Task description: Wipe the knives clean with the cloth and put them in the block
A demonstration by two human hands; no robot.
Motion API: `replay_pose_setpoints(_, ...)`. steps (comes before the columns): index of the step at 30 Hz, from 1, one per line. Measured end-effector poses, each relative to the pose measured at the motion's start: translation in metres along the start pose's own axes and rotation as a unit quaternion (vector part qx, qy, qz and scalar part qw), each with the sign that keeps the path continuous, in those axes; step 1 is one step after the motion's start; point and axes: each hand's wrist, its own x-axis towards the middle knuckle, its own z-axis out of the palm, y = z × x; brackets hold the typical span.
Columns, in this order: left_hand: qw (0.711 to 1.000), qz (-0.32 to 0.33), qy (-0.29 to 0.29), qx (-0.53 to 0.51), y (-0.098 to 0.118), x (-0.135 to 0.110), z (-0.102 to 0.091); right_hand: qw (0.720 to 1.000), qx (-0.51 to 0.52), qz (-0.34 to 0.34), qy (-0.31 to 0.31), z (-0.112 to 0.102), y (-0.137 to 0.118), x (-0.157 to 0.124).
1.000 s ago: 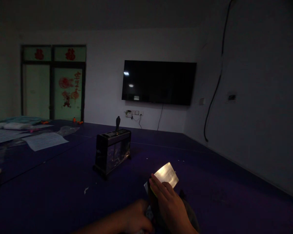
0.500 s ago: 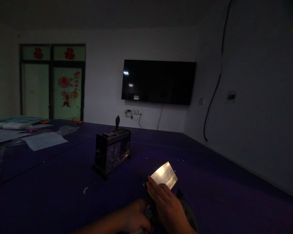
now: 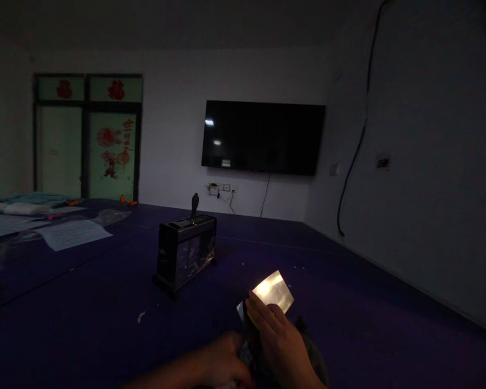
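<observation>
The room is dim. My right hand (image 3: pixel 281 343) lies low in the middle of the view, its fingers wrapped over the near end of a shiny flat metal plate (image 3: pixel 273 290) that catches the light and tilts up and away. My left hand (image 3: pixel 222 364) sits just to the left of it, curled at the plate's near edge around something small that I cannot make out. Both hands rest over a dark object on the purple table (image 3: pixel 105 308).
A small dark glass-sided box (image 3: pixel 185 249) with a knob on top stands on the table ahead to the left. Papers (image 3: pixel 73 234) and plastic bags lie at the far left. A wall TV (image 3: pixel 263 136), a cable and a door are behind.
My right hand's fingers have shifted slightly over the plate, which has tilted a little. Everything else stands as before.
</observation>
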Motion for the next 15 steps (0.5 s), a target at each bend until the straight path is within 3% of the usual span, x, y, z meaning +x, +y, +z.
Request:
replay_pose_setpoints(8, 0.999, -0.031, -0.009, -0.009, 0.0088, -0.0032, 0.0044, 0.999, 0.031, 0.034, 0.013, 0.0033, 0.0042, -0.0016)
replay_pose_setpoints(15, 1.000, -0.004, -0.017, -0.025, 0.0009, 0.0014, 0.0026, 0.999, 0.036, 0.029, 0.024, 0.0051, 0.0045, -0.0024)
